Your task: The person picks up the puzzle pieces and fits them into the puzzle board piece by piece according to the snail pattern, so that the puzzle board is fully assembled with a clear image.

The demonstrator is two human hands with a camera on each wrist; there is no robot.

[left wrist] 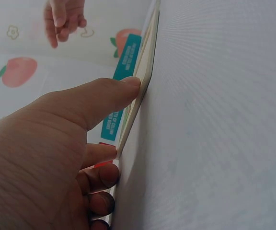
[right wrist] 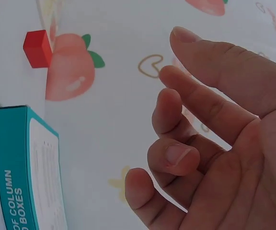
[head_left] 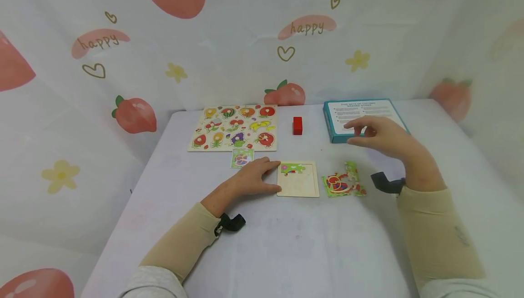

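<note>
A square wooden puzzle tray (head_left: 299,189) lies on the table, with a green strip of puzzle (head_left: 293,169) along its upper left inside. My left hand (head_left: 255,177) touches the tray's left side, index finger near the far corner and thumb (left wrist: 123,91) at the near one. Right of the tray, several joined jigsaw pieces (head_left: 342,185) show a red and green picture. My right hand (head_left: 382,138) is raised, overlapping the teal box in the head view. In the right wrist view its fingers (right wrist: 176,158) curl loosely with nothing in them.
A wooden fruit puzzle board (head_left: 225,127) lies at the back left, a small picture card (head_left: 241,158) at its near edge. The red block (head_left: 297,125) stands between that board and the teal box (head_left: 333,127). Behind the table hangs a patterned cloth (head_left: 233,47).
</note>
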